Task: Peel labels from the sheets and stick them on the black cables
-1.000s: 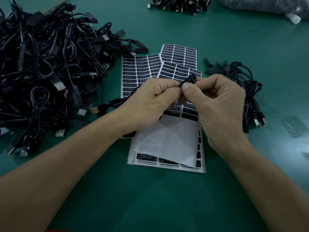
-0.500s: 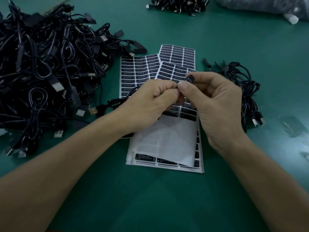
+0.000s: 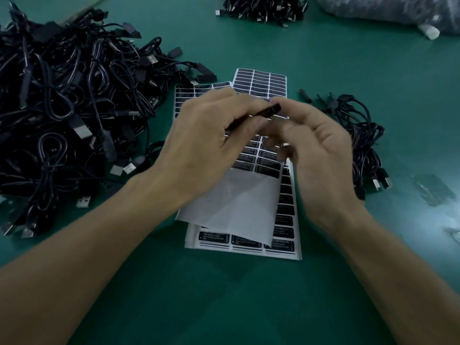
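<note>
The black cable (image 3: 263,112) sits above the label sheets (image 3: 261,80), clear of the table (image 3: 224,295). Our left hand (image 3: 206,135) pinches it between curled fingers and thumb and leaves the thick end exposed. We judge that this hold keeps that end free for a label.

The long axis of the cable runs from the left fingers, low and near, up toward the far right. The thick end points toward the right hand (image 3: 321,145). That hand sits just beside the end with its fingers loosely curled. Motion blur prevents us from telling whether it touches the cable or holds a label.

The sheets lie directly below both hands, which we judge keeps the next label within short reach. A large pile of cables (image 3: 62,108) lies to the left and a smaller bundle (image 3: 361,135) to the right.
</note>
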Demonstrator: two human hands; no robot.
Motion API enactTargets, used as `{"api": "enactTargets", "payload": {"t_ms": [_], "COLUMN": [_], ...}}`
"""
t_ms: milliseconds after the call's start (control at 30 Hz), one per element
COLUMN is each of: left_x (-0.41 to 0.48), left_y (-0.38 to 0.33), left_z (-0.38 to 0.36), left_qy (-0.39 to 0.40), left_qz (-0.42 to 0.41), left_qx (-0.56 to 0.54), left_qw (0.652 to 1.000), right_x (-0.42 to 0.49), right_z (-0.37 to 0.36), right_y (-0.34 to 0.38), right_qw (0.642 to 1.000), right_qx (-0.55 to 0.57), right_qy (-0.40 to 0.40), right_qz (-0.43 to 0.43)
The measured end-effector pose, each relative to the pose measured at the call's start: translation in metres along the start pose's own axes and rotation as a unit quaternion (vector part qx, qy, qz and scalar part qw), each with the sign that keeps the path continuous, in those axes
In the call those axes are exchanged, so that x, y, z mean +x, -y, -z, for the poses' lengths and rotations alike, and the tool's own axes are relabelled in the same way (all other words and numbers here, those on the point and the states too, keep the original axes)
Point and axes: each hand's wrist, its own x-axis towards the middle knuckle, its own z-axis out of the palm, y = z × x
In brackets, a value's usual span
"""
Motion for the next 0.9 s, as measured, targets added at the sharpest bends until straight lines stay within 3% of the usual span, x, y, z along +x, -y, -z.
{"api": "enactTargets", "payload": {"t_ms": [133, 267, 500, 600, 833, 900], "left_x": [0.001, 0.001, -0.001, 0.001, 0.009, 0.008], "left_y": [-0.006, -0.016, -0.03, -0.027, 0.006, 0.013], "left_z": [0.002, 0.003, 0.003, 0.003, 0.015, 0.018], "left_qy": [-0.055, -0.057, -0.011, -0.035, -0.171, -0.164], "left_qz": [-0.025, -0.011, 0.046, 0.082, 0.225, 0.241], "left_qx": [-0.027, -0.12, -0.264, -0.313, -0.288, -0.213], "left_qw": [0.998, 0.991, 0.963, 0.946, 0.915, 0.933], "right_x": [-0.003, -0.005, -0.004, -0.004, -0.003, 0.0], "right_z": [-0.006, -0.013, -0.02, -0.018, -0.013, -0.007], "right_y": [-0.003, -0.006, -0.006, -0.01, -0.004, 0.0], "right_qw": [0.983, 0.943, 0.954, 0.948, 0.973, 0.972], "right_qx": [-0.159, -0.311, -0.271, -0.298, -0.223, -0.222], "right_qy": [0.088, 0.106, 0.091, 0.085, 0.008, -0.039], "right_qz": [0.021, 0.058, 0.088, 0.078, 0.054, 0.058]}}
